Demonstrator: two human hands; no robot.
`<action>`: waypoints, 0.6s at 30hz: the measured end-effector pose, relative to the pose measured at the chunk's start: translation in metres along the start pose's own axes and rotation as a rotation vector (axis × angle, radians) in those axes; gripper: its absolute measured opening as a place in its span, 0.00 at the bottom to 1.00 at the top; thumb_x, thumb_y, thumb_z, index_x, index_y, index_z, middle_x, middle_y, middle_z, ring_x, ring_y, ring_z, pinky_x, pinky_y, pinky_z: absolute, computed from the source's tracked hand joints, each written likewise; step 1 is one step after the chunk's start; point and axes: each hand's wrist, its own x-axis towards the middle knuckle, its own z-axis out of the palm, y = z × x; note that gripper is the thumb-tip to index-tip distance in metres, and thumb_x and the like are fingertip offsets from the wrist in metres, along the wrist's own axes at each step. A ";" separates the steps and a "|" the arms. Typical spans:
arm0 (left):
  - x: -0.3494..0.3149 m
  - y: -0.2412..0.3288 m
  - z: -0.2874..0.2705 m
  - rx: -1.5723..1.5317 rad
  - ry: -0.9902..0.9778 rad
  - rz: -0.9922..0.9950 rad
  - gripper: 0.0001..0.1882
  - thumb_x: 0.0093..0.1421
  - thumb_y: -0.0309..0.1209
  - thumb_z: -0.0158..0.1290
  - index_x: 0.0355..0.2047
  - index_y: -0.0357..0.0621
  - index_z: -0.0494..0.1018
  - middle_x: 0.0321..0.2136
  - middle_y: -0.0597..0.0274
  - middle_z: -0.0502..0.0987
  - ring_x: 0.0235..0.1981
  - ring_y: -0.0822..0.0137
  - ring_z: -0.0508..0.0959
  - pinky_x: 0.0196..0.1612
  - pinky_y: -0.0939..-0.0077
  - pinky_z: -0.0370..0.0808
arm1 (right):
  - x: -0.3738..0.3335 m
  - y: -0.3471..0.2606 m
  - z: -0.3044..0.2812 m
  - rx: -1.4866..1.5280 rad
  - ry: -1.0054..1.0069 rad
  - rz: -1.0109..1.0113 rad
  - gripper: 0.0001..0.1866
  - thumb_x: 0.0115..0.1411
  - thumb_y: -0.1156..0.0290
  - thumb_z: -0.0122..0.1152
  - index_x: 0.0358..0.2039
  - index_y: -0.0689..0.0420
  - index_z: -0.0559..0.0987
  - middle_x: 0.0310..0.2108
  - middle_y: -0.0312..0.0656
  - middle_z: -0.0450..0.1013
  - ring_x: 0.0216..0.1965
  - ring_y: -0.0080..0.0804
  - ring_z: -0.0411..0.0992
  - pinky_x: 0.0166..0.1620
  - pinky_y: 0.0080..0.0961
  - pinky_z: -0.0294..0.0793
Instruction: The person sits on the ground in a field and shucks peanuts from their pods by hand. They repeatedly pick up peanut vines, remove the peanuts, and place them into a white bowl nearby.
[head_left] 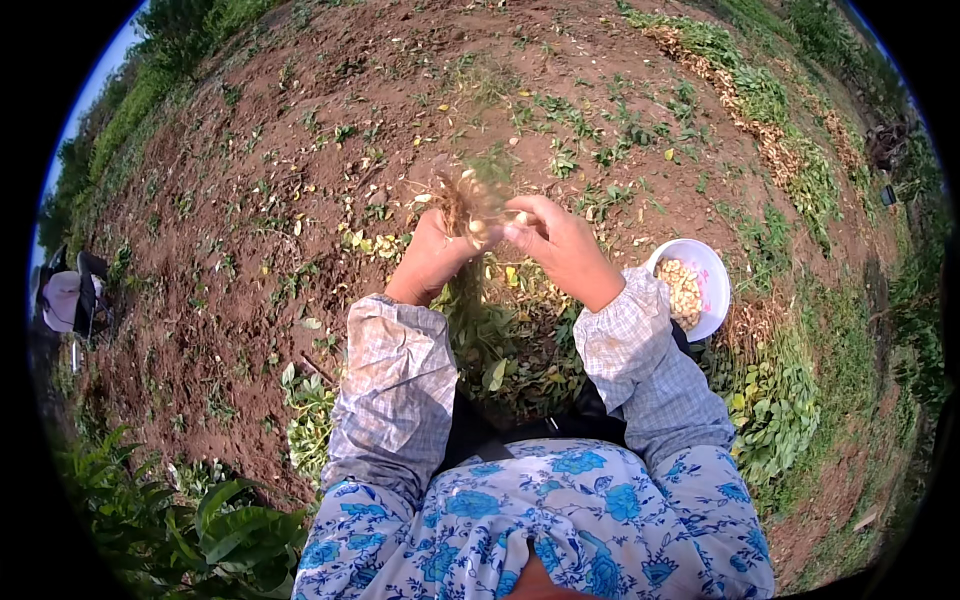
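Observation:
My left hand (438, 255) is closed round the root end of a peanut plant (468, 200), whose leafy stems hang down below the fist. Pale peanuts and thin brown roots stick up above the grip. Close beside it, my right hand (563, 245) pinches a pale peanut (521, 218) between thumb and fingers at the edge of the root cluster. Right of my right forearm stands a white bucket (717, 290) with many loose peanuts (680, 292) inside.
Pulled peanut plants (775, 410) lie right of the bucket, and a long row of them (750, 95) stretches to the far right. Leaves cover the ground between my legs. A green bush (220, 530) grows at the near left. Brown soil (330, 130) spreads ahead.

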 end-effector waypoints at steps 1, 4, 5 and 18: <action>-0.002 0.007 0.000 0.093 0.008 -0.033 0.12 0.50 0.31 0.61 0.34 0.38 0.76 0.28 0.68 0.78 0.30 0.75 0.74 0.37 0.77 0.71 | 0.004 -0.004 0.002 -0.083 -0.018 0.064 0.21 0.61 0.57 0.57 0.43 0.64 0.73 0.35 0.54 0.74 0.39 0.49 0.75 0.42 0.38 0.73; 0.002 0.010 0.000 0.151 0.163 -0.044 0.12 0.50 0.31 0.60 0.33 0.38 0.76 0.27 0.68 0.78 0.30 0.75 0.75 0.37 0.77 0.71 | -0.005 -0.018 0.006 -0.299 -0.044 0.010 0.18 0.63 0.58 0.50 0.31 0.63 0.73 0.26 0.56 0.73 0.31 0.57 0.72 0.35 0.46 0.70; 0.005 -0.001 -0.002 0.094 0.186 0.001 0.10 0.50 0.28 0.60 0.33 0.37 0.76 0.29 0.65 0.79 0.29 0.75 0.76 0.36 0.77 0.72 | -0.012 -0.025 0.008 -0.301 -0.124 0.000 0.18 0.64 0.57 0.50 0.31 0.63 0.72 0.25 0.56 0.72 0.31 0.57 0.72 0.35 0.47 0.70; 0.006 -0.041 0.031 0.569 0.112 0.060 0.18 0.45 0.32 0.61 0.35 0.33 0.75 0.23 0.47 0.77 0.25 0.57 0.78 0.32 0.65 0.73 | -0.082 -0.056 -0.042 -0.184 -0.410 0.063 0.16 0.64 0.59 0.50 0.28 0.59 0.70 0.23 0.51 0.68 0.28 0.53 0.70 0.31 0.42 0.68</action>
